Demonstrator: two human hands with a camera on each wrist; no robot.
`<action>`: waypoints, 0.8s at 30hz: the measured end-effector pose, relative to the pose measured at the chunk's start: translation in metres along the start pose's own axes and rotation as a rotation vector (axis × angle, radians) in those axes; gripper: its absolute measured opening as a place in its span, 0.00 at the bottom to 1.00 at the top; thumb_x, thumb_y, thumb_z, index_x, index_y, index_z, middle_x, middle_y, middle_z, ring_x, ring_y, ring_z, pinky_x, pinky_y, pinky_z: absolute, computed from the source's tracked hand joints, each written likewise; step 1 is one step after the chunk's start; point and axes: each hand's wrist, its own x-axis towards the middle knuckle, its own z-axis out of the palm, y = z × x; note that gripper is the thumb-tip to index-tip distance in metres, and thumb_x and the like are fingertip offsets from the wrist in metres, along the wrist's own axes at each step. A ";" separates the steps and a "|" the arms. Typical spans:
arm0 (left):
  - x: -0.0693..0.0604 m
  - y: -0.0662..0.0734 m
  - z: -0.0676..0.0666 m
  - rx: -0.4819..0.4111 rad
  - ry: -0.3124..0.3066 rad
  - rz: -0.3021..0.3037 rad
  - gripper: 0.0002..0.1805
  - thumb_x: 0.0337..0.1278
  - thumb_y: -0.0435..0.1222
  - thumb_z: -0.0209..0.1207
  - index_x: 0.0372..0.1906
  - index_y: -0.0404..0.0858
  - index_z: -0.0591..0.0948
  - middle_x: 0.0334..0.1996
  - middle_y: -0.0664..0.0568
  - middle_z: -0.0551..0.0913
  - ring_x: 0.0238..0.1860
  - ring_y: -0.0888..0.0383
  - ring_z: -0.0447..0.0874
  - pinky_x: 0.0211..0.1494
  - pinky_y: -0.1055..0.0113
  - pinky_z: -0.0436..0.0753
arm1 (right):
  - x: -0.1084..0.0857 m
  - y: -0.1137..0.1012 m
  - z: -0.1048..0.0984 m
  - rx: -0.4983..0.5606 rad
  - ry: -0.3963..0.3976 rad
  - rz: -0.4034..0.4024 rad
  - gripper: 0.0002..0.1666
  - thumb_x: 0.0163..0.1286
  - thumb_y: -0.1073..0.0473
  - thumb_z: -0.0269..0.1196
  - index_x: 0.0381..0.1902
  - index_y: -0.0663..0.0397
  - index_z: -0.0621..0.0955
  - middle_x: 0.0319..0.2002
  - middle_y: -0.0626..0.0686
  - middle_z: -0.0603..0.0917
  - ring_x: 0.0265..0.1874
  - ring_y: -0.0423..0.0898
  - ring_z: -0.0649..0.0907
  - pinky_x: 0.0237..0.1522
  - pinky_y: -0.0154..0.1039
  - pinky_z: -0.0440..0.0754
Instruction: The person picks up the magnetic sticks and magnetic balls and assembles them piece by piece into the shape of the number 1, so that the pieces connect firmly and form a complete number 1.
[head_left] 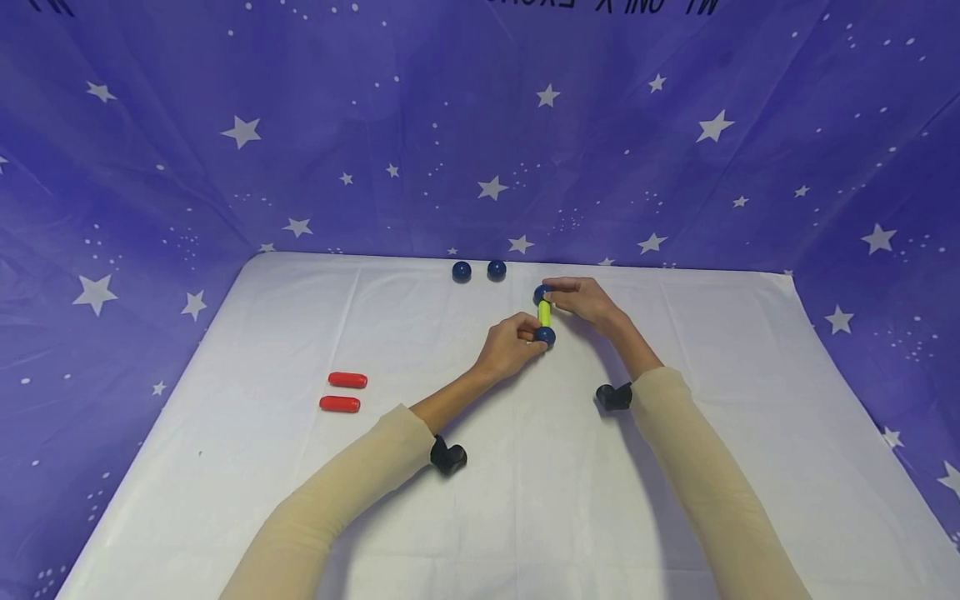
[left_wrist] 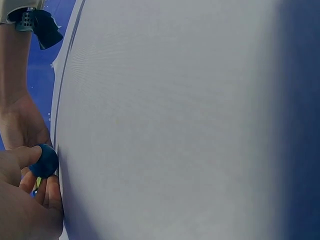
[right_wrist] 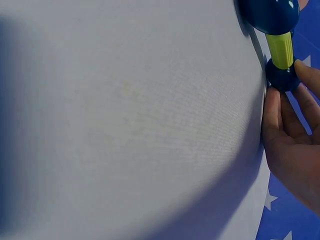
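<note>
A short yellow-green rod (head_left: 544, 314) joins two dark blue balls, one at each end. My left hand (head_left: 510, 346) pinches the nearer ball (head_left: 545, 337) between thumb and fingers. At the far end, my right hand (head_left: 588, 300) grips the other ball (head_left: 541, 294). The left wrist view shows the thumb and fingers around a blue ball (left_wrist: 46, 161), with only a sliver of the rod visible. In the right wrist view, thumb and fingertips touch the ball (right_wrist: 282, 75) at the rod's lower end.
Two loose blue balls, a left one (head_left: 461, 272) and a right one (head_left: 497, 270), lie near the back edge of the white-covered table (head_left: 712, 500). Two red rods, one (head_left: 348, 380) behind the other (head_left: 340, 404), lie at the left. A starry purple cloth (head_left: 420, 108) hangs behind.
</note>
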 end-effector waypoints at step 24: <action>0.003 0.001 0.001 0.014 0.016 -0.004 0.16 0.58 0.31 0.68 0.51 0.32 0.81 0.45 0.44 0.85 0.46 0.54 0.84 0.48 0.69 0.81 | -0.037 0.013 0.010 0.044 0.083 -0.065 0.26 0.71 0.57 0.65 0.63 0.62 0.76 0.58 0.63 0.80 0.61 0.57 0.76 0.67 0.52 0.67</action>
